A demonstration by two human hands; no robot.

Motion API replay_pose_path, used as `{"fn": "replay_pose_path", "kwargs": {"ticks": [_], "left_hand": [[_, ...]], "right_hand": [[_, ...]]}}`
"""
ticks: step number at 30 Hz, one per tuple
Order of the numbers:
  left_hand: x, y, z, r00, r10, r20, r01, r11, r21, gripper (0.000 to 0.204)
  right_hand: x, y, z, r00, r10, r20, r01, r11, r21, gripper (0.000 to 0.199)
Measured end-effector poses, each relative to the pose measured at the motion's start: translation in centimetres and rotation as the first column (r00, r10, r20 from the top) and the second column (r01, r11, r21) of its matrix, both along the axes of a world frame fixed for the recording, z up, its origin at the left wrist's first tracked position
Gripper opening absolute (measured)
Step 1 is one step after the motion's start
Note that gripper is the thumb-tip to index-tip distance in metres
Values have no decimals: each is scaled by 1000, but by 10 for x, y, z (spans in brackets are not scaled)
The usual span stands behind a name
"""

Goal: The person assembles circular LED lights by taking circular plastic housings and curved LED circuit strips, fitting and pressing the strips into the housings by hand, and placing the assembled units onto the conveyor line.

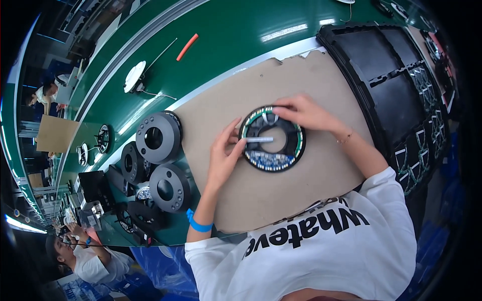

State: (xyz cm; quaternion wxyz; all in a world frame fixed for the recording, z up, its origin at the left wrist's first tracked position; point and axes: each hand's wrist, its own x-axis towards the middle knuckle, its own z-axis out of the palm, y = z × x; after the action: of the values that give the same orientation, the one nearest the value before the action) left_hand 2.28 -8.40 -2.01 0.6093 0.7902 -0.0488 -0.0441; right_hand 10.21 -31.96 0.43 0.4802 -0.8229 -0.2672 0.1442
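Brown cardboard [301, 185] covers the surface nearest the person, matte and rough-edged, and on it, just beyond both grips, lies a black ring-shaped circuit assembly [272, 139], flat, with a green band and small shiny parts around its rim. The left hand [223, 155] sits at the ring's left edge, its grip pinched together on a slim white stick [259, 139]; the stick's long axis runs left to right across the ring's open middle, pointing away from the left grip toward the right side. The right hand [304, 113] rests on the ring's far rim, fingers curled down on it and pressing, so the ring lies between the two grips, about equally close to each. Left of the left grip stand grey metal ring housings [159, 136], smooth and heavy-looking. Right of the right grip lie black moulded trays [386, 95]. Farther off, the green belt [221, 45] carries a white round lamp part [134, 77] and an orange stick [187, 46]
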Motion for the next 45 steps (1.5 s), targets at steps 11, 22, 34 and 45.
{"fn": "replay_pose_path", "kwargs": {"ticks": [11,22,34,45], "left_hand": [[-29,-2,-7,986,33,164,-65,979,191,26],[-23,-3,-8,943,-174,283,68,935,349,21],[-29,1,-3,947,-109,303,-25,913,406,24],[-26,-8,7,977,-104,187,-11,847,531,23]], "right_hand": [[196,-9,-11,749,-618,-240,659,731,177,29],[242,6,-58,699,-699,152,712,701,-51,27],[156,-241,105,302,-514,803,931,342,-131,25],[27,-427,22,153,-921,359,733,-138,-666,96]]}}
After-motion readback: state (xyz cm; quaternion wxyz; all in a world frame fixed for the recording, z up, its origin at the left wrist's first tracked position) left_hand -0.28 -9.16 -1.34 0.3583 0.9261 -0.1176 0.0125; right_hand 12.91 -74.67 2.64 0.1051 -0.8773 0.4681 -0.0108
